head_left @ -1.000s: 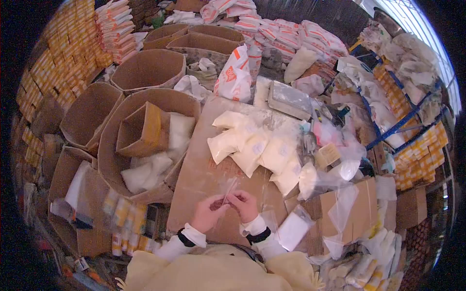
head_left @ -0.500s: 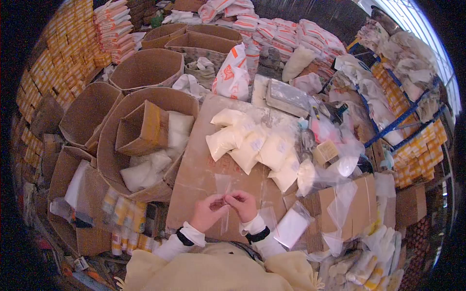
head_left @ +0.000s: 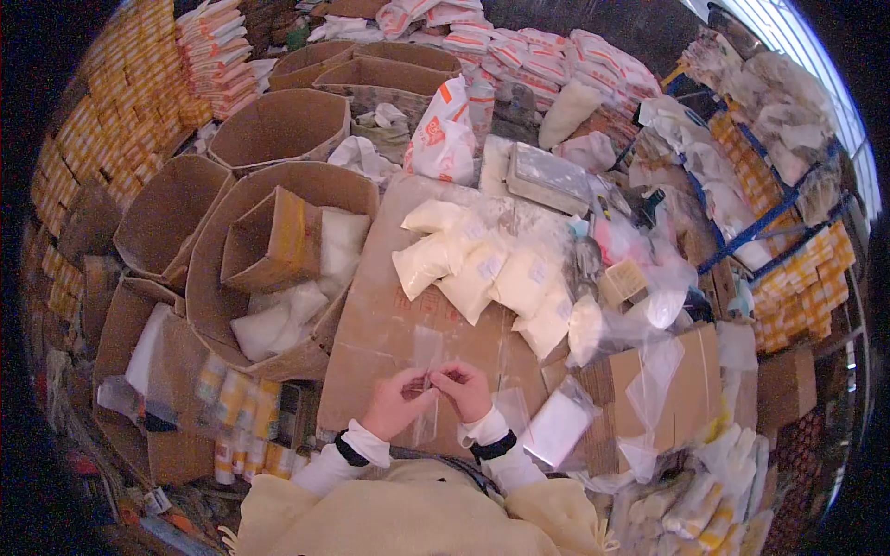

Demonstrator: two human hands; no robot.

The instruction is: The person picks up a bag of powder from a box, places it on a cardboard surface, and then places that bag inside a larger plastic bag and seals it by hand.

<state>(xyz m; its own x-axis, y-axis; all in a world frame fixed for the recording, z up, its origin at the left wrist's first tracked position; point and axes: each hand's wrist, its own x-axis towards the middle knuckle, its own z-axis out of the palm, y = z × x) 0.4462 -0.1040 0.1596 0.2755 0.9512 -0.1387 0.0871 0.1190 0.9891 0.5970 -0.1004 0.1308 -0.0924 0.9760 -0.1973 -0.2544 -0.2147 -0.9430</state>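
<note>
My left hand (head_left: 399, 404) and my right hand (head_left: 465, 391) meet over the near part of a cardboard-covered table (head_left: 371, 347). Fingers of both are pinched on a small clear plastic bag (head_left: 426, 345), which shows above and below the fingertips. Its see-through edges are hard to make out. Beyond the hands lies a group of plastic bags filled with pale powder (head_left: 468, 276), some overlapping. A pack of flat clear bags (head_left: 560, 426) rests to the right of my right hand.
A metal scale (head_left: 549, 178) sits at the table's far end, beside a white and orange sack (head_left: 442, 139). Large cardboard drums (head_left: 209, 306) stand at left, one holding a box (head_left: 278, 243) and filled bags. Folded cardboard (head_left: 681, 389) is at right. Printed sacks (head_left: 593, 69) are piled behind.
Both hands stay pinched on the clear bag in nearly the same spot. The bag's upper part has shifted slightly, and the view has tilted a little.
</note>
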